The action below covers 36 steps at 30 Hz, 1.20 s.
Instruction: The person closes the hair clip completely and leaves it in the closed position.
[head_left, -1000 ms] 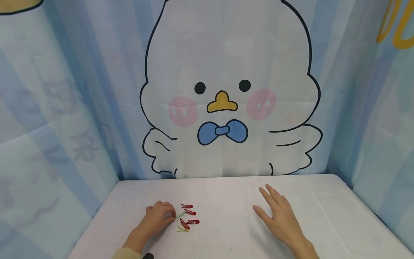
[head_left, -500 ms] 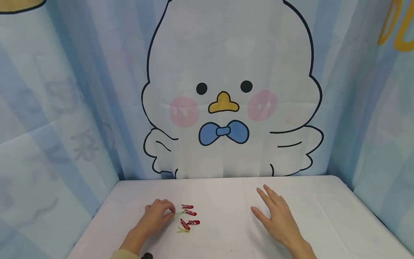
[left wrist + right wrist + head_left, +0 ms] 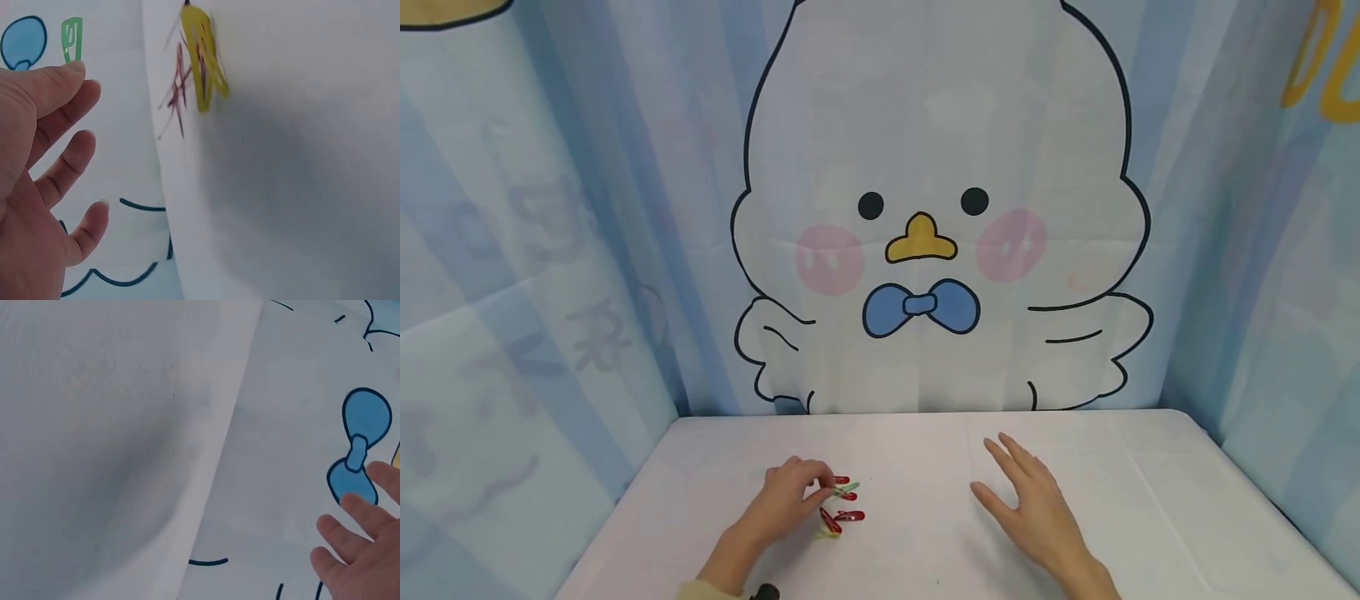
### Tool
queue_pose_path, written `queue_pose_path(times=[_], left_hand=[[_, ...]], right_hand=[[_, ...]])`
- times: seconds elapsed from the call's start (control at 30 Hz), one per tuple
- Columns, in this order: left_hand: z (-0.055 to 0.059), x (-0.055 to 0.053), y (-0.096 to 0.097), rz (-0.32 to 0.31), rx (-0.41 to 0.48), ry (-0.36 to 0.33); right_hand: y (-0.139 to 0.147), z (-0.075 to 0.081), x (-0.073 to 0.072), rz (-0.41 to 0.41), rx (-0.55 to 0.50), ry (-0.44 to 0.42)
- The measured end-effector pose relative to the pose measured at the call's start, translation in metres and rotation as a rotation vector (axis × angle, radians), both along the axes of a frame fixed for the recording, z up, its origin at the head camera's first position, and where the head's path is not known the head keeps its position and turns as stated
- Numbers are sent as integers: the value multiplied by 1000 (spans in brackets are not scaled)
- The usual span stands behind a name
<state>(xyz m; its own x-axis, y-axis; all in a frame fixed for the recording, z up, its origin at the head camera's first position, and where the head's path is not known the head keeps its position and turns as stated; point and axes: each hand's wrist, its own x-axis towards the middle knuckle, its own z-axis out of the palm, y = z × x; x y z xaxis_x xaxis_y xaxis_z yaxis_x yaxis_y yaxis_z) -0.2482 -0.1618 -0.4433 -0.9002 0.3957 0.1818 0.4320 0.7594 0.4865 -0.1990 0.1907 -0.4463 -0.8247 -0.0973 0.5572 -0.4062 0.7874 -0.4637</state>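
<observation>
Between thumb and index finger my left hand (image 3: 790, 497) pinches a green snap hair clip (image 3: 77, 37), held up off the table in the left wrist view. In the head view the green clip overlaps the red hair clips (image 3: 851, 516) lying just past the fingertips. A yellow hair clip (image 3: 194, 31) lies at the near end of this group, with red clips behind it in the left wrist view. My right hand (image 3: 1037, 512), fingers spread, hovers above the right part of the table and touches no object. Part of one red clip is hidden behind the left fingers.
The white table (image 3: 925, 450) ends at the back against a curtain (image 3: 917, 367) printed with a cartoon bird and blue bow tie. Blue curtains also hang along both sides. A small black object (image 3: 766, 592) shows beside the left wrist.
My left hand has moved right with the green clip, which was left of the red clips and is now over them. The right hand has drifted slightly left, still spread.
</observation>
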Motion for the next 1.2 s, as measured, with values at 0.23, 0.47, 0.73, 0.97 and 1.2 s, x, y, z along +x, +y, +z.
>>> queue_pose_path(times=[0.23, 0.47, 0.73, 0.97, 1.2], left_hand=[[2, 2, 16, -48, 48, 5], [2, 6, 27, -83, 108, -19], [4, 10, 36, -81, 175, -100], [3, 12, 42, -104, 227, -93], [3, 16, 49, -104, 292, -105]], right_hand=[[-8, 1, 1, 2, -71, -64], [-13, -3, 0, 26, -111, -78], [-18, -6, -1, 71, -111, -41], [-24, -6, -3, 92, -132, -53], [-30, -6, -1, 107, -143, -27]])
